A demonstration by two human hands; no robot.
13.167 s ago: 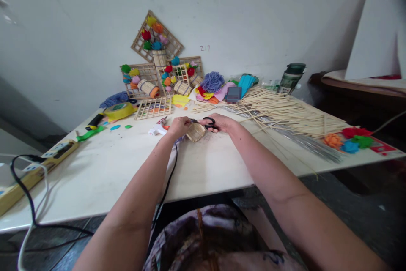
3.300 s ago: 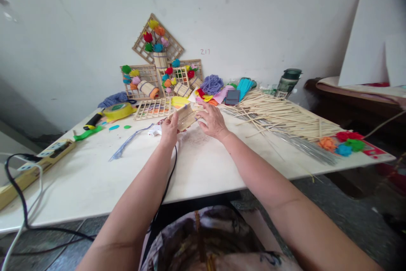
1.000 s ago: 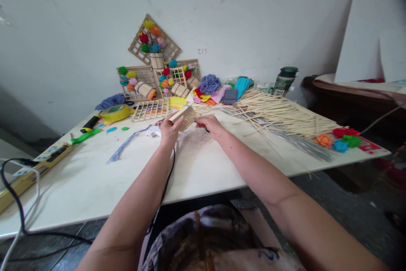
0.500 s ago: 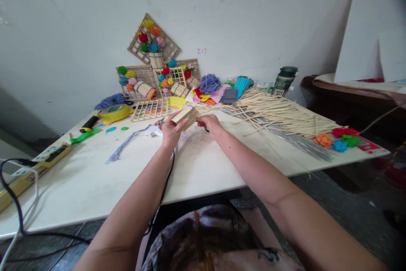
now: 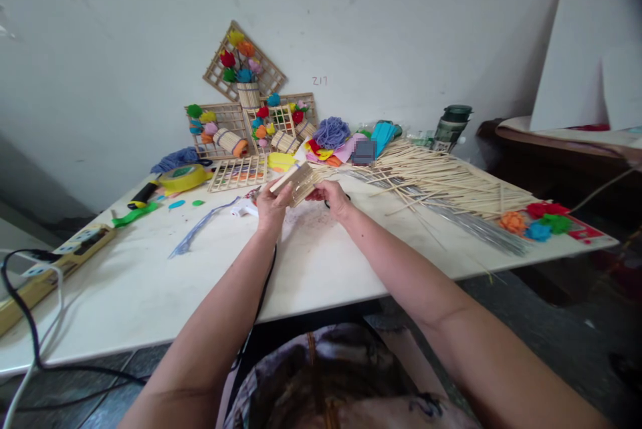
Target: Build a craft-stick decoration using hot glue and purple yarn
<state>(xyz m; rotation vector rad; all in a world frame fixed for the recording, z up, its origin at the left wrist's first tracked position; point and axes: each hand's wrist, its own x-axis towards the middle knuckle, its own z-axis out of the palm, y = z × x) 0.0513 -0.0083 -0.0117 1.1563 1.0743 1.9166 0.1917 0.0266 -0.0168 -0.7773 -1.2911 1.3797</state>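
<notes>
My left hand (image 5: 272, 205) grips the near left end of a small panel of bamboo sticks (image 5: 297, 181) and holds it tilted a little above the white table (image 5: 150, 282). My right hand (image 5: 335, 199) is closed, its fingertips pinching the panel's right end. Part of a black scissors handle (image 5: 346, 198) shows on the table just behind my right hand. A white glue gun (image 5: 243, 210) with a black cord lies left of my left hand. A blue strip (image 5: 198, 231) lies further left.
A wide pile of bamboo sticks (image 5: 441, 178) covers the right back of the table, with felt flowers (image 5: 539, 223) at its right end. Lattice frames with flowers (image 5: 245, 77) lean on the wall. A yellow tape roll (image 5: 183, 178), power strip (image 5: 65, 258) and bottle (image 5: 450, 126) stand around.
The scissors left my right hand and the panel rose off the table. In the last second my right fingers moved onto the panel's right end; my left hand kept its grip.
</notes>
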